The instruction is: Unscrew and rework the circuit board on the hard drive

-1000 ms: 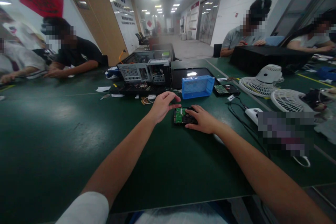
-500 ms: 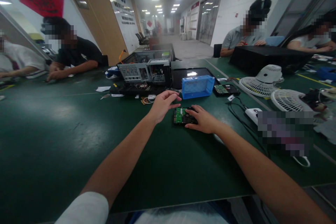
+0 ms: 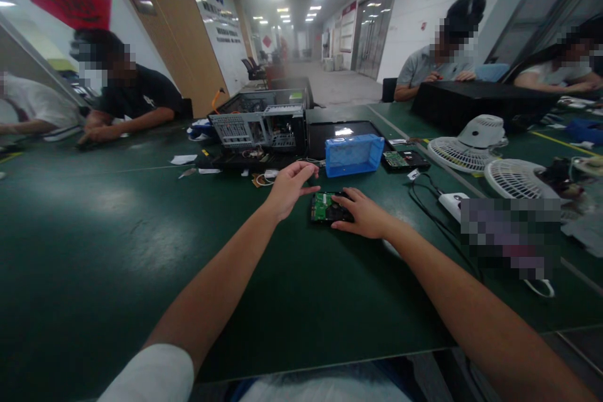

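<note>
A hard drive [image 3: 324,206] with its green circuit board facing up lies on the dark green table [image 3: 141,245]. My right hand [image 3: 360,213] rests on its right side, fingers curled over the drive and holding it down. My left hand [image 3: 288,186] hovers just left of and above the drive, fingers apart and reaching forward, holding nothing. Behind the hands stand a blue plastic bin [image 3: 354,154] and an open computer case [image 3: 259,129].
A second hard drive [image 3: 405,159] lies right of the bin. Two white fans [image 3: 471,144] and a white power strip [image 3: 453,204] with black cables occupy the right. Other people sit at the left and at the far right. Paper scraps lie near the case.
My left hand has shifted slightly, its fingers reaching a little further forward. My right hand and the hard drive have stayed put.
</note>
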Tool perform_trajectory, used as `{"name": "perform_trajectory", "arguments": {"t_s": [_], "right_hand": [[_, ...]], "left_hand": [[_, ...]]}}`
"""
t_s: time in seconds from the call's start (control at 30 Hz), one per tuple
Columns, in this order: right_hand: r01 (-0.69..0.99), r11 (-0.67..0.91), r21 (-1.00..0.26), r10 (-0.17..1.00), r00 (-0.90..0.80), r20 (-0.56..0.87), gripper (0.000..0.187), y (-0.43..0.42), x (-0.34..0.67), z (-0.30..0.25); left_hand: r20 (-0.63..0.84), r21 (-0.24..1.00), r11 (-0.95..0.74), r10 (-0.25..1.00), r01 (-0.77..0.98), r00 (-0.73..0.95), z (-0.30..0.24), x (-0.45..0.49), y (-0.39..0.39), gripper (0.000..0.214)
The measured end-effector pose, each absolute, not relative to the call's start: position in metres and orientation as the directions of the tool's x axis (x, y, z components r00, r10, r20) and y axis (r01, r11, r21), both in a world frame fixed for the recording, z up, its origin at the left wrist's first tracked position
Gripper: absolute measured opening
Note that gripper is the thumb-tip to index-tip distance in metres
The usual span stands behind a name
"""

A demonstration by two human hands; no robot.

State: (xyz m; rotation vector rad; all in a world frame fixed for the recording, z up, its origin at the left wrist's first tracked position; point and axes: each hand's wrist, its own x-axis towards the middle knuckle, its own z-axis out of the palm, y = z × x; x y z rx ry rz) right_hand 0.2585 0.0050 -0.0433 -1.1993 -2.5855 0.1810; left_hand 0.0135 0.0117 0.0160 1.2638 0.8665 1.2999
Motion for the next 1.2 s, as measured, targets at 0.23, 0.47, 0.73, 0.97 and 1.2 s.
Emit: {"name": "perform_trajectory", "arguments": {"t_s": [0.23, 0.47, 0.73, 0.97, 1.2], "right_hand": [[0.723, 0.647, -0.241, 0.763, -0.614, 0.205, 0.082, 0.0054, 0.2586, -0.0438], [0.724, 0.648, -0.238, 0.762, -0.615, 0.203, 0.082, 0.0069, 0.2593, -0.046], [0.727, 0.64, -0.25, 0.768, -0.611, 0.189, 0.083, 0.0049, 0.2584, -0.0436], [0.727, 0.643, -0.239, 0.766, -0.615, 0.188, 0.085, 0.0076, 0.2593, -0.0464], [0.729, 0.644, -0.231, 0.765, -0.614, 0.194, 0.084, 0.0078, 0.26, -0.0464]], "left_hand": [[0.212, 0.973, -0.193, 0.966, -0.13, 0.147, 0.0199, 0.0134, 0.0079, 0.027], [0.19, 0.971, -0.162, 0.969, -0.178, 0.158, 0.0184, 0.0136, 0.0076, 0.024], [0.148, 0.975, -0.12, 0.979, -0.187, 0.142, 0.0176, 0.0158, 0.0072, 0.023], [0.161, 0.976, -0.133, 0.974, -0.171, 0.159, 0.0176, 0.0161, 0.008, 0.024], [0.18, 0.98, -0.161, 0.968, -0.118, 0.177, 0.0171, 0.0134, 0.0089, 0.031]]}}
